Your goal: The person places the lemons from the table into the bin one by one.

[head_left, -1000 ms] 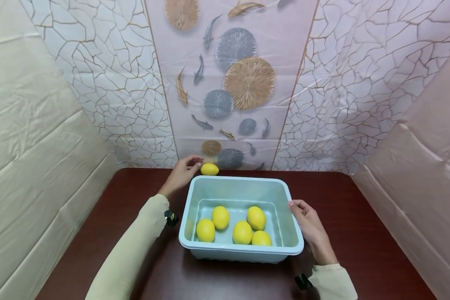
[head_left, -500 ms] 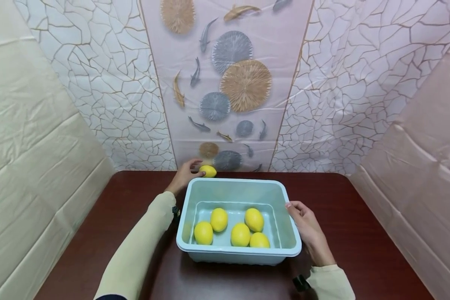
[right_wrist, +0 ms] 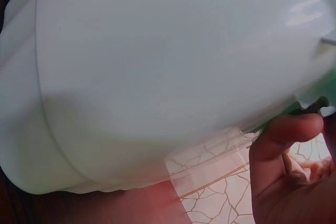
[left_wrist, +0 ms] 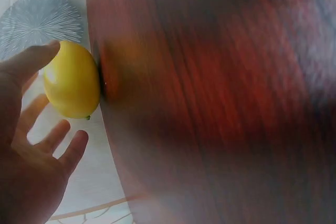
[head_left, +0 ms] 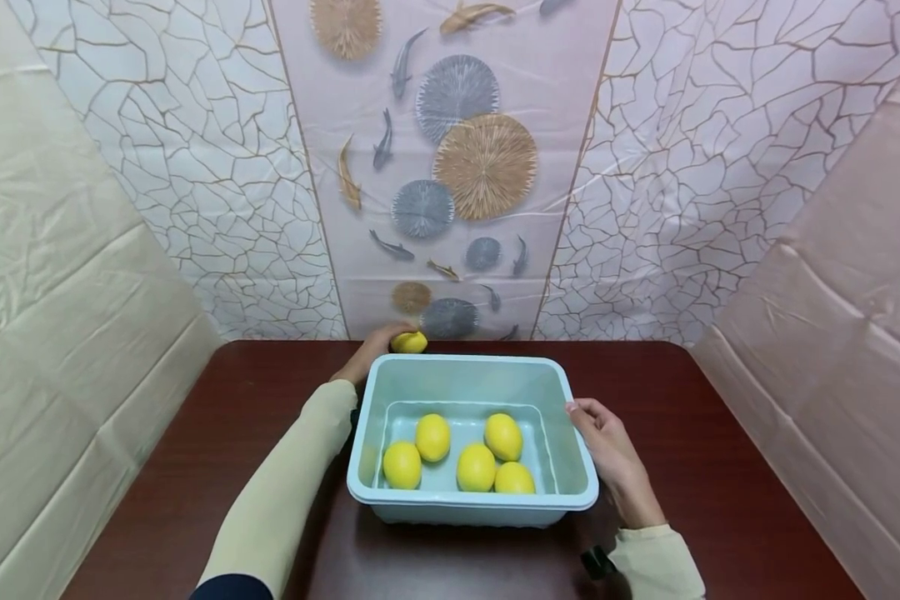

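At the table's far edge, my left hand [head_left: 371, 353] pinches a yellow lemon [head_left: 414, 342]. In the left wrist view, the thumb of the left hand [left_wrist: 31, 150] lies on one end of the lemon [left_wrist: 73, 82] and a finger reaches behind it, while the other fingers are spread. A light blue plastic basin [head_left: 480, 501] stands in front of me with several lemons [head_left: 432, 437] on its floor. My right hand [head_left: 613, 450] grips the basin's right rim. The right wrist view shows the curled fingers of the right hand [right_wrist: 283, 161] beside the basin's outer wall [right_wrist: 157, 66].
The dark red-brown table [head_left: 270, 408] ends at a patterned cloth backdrop [head_left: 450, 242], close behind the pinched lemon. Beige cloth walls [head_left: 67, 333] rise on both sides. The basin's back rim lies just in front of the left hand.
My left hand has moved onto the lemon at the back, and its fingers have closed around it. The right hand keeps its grip on the basin. The head view has shifted slightly.
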### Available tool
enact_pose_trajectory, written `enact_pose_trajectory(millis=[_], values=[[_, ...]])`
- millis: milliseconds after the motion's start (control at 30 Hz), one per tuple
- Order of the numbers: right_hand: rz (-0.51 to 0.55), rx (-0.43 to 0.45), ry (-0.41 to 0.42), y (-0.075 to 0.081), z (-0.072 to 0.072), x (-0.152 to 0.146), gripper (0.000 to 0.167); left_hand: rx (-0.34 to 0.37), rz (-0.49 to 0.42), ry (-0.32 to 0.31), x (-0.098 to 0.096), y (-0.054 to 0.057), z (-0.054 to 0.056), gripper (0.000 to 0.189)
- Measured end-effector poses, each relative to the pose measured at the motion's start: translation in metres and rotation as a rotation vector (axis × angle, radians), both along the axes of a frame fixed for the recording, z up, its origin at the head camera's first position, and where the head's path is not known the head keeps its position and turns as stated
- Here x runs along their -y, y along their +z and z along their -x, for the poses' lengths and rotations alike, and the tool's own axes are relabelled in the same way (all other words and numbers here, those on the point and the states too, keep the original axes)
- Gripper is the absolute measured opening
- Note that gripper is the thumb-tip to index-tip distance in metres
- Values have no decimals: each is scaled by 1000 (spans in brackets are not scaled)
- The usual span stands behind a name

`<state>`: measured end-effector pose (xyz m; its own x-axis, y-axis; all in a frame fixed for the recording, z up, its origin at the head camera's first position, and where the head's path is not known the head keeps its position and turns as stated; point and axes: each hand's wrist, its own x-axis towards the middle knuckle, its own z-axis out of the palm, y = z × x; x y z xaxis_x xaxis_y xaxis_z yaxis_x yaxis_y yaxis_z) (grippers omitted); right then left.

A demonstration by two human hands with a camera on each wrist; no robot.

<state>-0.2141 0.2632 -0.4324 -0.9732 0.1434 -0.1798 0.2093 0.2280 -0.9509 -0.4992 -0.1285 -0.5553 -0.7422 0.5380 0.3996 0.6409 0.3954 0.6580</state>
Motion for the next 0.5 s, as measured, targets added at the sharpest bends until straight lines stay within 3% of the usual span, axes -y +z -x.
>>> enact_pose_trajectory(millis=[67,133,200,267,500], values=[[4,-4,-3,-1,0,0,42,-30,49,-10,1,-17,19,58],[8,-4,-4,-2,0,1,41,-57,123,20,2,-24,25,58],[11,-2,-5,-4,1,1,41,-77,200,71,2,-25,25,58],[18,1,-8,-5,2,0,40,-44,235,117,2,-23,22,58],[20,-2,-2,-6,4,-1,39,62,180,124,1,-17,15,58]])
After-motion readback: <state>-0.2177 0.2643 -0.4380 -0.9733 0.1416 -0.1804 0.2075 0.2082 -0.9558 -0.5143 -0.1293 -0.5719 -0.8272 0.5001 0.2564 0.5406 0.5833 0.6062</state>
